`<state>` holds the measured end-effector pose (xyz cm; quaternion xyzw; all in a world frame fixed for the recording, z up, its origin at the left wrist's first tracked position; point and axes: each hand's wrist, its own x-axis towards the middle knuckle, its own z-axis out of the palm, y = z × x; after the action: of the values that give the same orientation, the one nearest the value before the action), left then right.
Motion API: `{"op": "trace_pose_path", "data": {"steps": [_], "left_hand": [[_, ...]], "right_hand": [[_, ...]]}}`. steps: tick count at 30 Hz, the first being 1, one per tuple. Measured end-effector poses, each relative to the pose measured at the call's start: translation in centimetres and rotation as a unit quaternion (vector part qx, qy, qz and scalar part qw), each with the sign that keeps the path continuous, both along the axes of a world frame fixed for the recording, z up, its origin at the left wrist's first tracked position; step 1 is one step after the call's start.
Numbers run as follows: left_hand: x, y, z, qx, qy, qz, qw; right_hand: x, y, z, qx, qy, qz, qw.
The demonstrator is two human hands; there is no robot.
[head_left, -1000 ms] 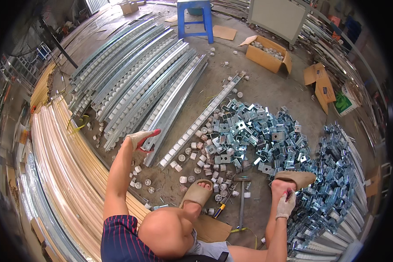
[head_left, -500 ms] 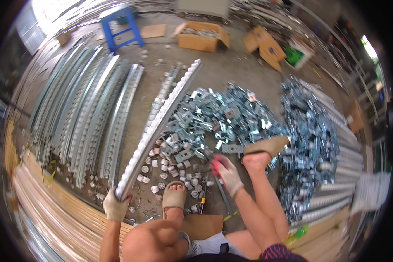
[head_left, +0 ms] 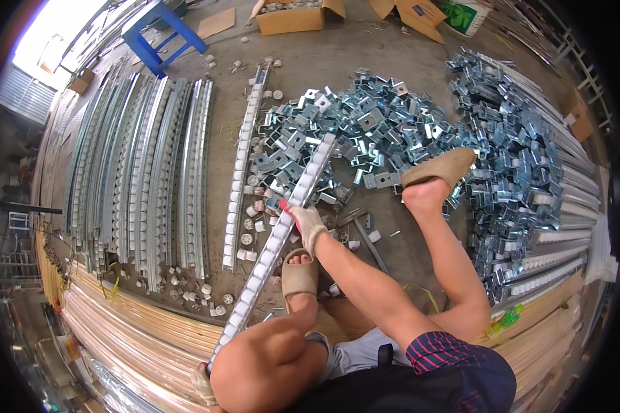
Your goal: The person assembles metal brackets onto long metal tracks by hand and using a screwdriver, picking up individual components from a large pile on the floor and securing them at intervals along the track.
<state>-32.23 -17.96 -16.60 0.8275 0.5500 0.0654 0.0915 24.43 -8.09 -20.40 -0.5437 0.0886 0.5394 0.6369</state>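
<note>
The right hand (head_left: 306, 224) in its pale, red-tipped glove is gripping one roller rail (head_left: 262, 265) partway along; the left hand (head_left: 202, 383) is sitting at its near end, partly hidden by the knee, so I cannot tell whether those fingers are closed. The held rail is slanting from near left toward the far right, its far end overlapping one pile of metal brackets (head_left: 372, 118). A second bracket pile (head_left: 506, 158) is spreading farther right. One single rail (head_left: 239, 182) is lying just left of the nearer pile, and a bundle of rails (head_left: 141, 172), too crowded to count, is lying farther left. One hammer (head_left: 370, 244) is lying right of the gripping hand. Far off, one blue stool (head_left: 143, 17) is standing left of two cardboard boxes (head_left: 291, 22), the right one bearing a dark printed mark, too small to read.
</note>
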Motion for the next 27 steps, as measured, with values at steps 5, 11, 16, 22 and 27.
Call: {"op": "trace_pose_path", "data": {"steps": [5,11,16,22,27], "left_hand": [[-0.5,-1.0,-0.7,-0.096,0.028,0.060,0.993],[1.0,-1.8,-0.7,-0.299,0.064,0.113,0.945],[5.3,2.1,-0.3,-0.607,0.215,0.031,0.765],[26.5,15.3,5.5,-0.395,-0.021,-0.058,0.917],[42.0,17.3,1.5,-0.335,0.003,-0.183,0.924]], "right_hand": [[-6.8,-3.9,-3.2,0.030,0.109,0.017,0.993],[-15.2,-9.4,-5.6,0.038,0.201,0.170,0.964],[-12.8,-9.0,-2.1,-0.071,0.206,0.306,0.927],[-7.0,-17.5,-1.3,-0.148,-0.308,0.204,0.917],[-3.5,-20.2,1.0,-0.387,-0.432,0.443,0.684]]}}
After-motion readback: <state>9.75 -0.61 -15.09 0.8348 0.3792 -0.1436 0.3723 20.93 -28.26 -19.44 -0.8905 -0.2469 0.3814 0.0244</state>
